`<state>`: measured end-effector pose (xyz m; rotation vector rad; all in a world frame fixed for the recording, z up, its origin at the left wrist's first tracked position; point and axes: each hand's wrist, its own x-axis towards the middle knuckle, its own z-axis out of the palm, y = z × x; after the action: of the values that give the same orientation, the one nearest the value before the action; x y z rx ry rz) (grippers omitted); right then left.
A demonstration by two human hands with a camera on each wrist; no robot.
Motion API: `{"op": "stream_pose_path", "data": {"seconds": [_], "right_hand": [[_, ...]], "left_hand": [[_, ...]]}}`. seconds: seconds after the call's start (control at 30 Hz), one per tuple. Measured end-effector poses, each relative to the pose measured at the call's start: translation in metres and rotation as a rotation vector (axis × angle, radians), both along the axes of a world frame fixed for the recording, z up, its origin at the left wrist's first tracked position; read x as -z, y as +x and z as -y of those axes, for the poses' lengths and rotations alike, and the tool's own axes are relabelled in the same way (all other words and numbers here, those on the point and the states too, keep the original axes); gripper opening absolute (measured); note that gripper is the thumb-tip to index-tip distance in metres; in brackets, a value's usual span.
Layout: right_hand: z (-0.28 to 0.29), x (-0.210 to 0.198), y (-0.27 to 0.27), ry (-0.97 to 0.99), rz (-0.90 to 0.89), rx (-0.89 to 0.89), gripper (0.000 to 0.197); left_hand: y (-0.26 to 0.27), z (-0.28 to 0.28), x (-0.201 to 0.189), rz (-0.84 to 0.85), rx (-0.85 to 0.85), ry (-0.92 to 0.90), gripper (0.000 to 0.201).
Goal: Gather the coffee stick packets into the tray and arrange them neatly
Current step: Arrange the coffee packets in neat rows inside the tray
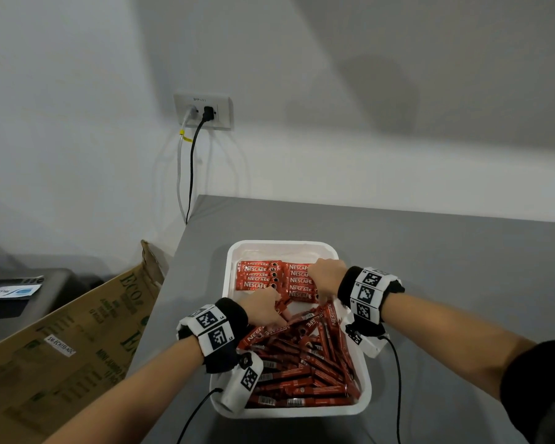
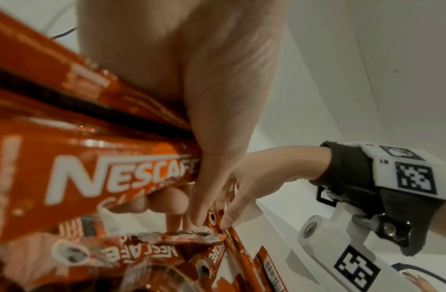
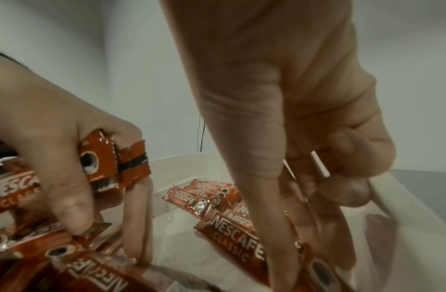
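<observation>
A white tray (image 1: 233, 270) stands on the grey table (image 1: 436, 251). At its far end lie two neat rows of red coffee stick packets (image 1: 258, 277), also seen as neat rows (image 3: 212, 197) in the right wrist view. A loose pile of packets (image 1: 305, 363) fills the near end. My left hand (image 1: 274, 310) grips a small bundle of packets (image 2: 104, 173) above the pile, the bundle (image 3: 109, 164) showing between its fingers. My right hand (image 1: 322, 298) reaches down at the near edge of the right row and pinches a packet end (image 3: 304, 256).
A tilted cardboard box (image 1: 77, 331) leans just past the table's left edge. A wall socket (image 1: 202, 112) with two cables hangs behind the table corner. A dark device (image 1: 20, 293) sits at far left. Bare grey table runs right of the tray.
</observation>
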<state>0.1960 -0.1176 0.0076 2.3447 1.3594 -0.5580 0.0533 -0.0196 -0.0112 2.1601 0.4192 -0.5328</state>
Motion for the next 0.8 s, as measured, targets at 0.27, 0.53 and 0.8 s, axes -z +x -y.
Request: {"op": "stream_pose_path", "data": {"seconds": [0.27,0.53,0.8], "right_hand": [[0.000,-0.008,-0.009,0.031,0.044,0.052,0.019],[-0.005,-0.034,-0.008,0.023,-0.076,0.157,0.016],[-0.013,-0.049,-0.001,0.469,-0.472,0.434,0.019]], "left_hand": [[-0.001,-0.001,-0.001,0.024,0.028,0.014,0.025],[-0.003,-0.003,-0.001,0.089,-0.068,-0.059,0.021],[-0.004,-0.013,-0.026,0.469,-0.383,-0.169,0.027]]}}
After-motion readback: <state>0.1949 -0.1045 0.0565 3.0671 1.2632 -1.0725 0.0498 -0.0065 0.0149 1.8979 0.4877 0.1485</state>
